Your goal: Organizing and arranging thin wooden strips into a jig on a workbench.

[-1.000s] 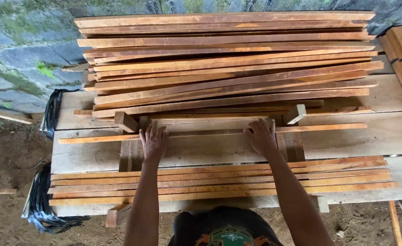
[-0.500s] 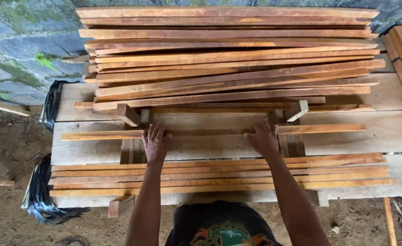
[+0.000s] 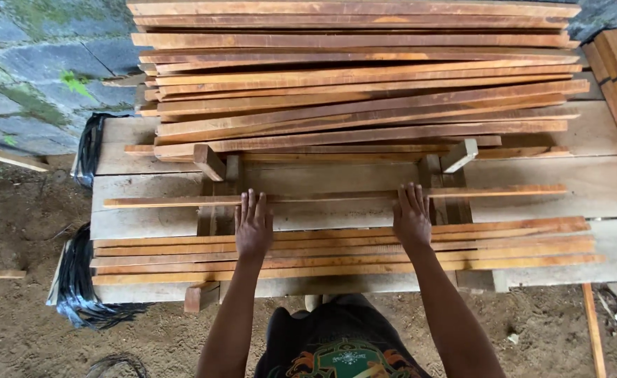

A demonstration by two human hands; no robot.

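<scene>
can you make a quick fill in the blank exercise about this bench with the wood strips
1. Both hands, the left hand and the right hand, rest on a single thin wooden ____ lying apart from the piles.
2. The bigger pile of strips lies on the ____ side of the bench from the person.
3. The ground is bare ____.

Missing words: strip; far; dirt

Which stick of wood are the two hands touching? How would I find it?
Start at the pale plank table with a big heap of reddish slats at the far side and a neat row of slats at the near edge. Between them lies a single thin slat, all alone. The left hand and right hand reach its near edge.
</scene>
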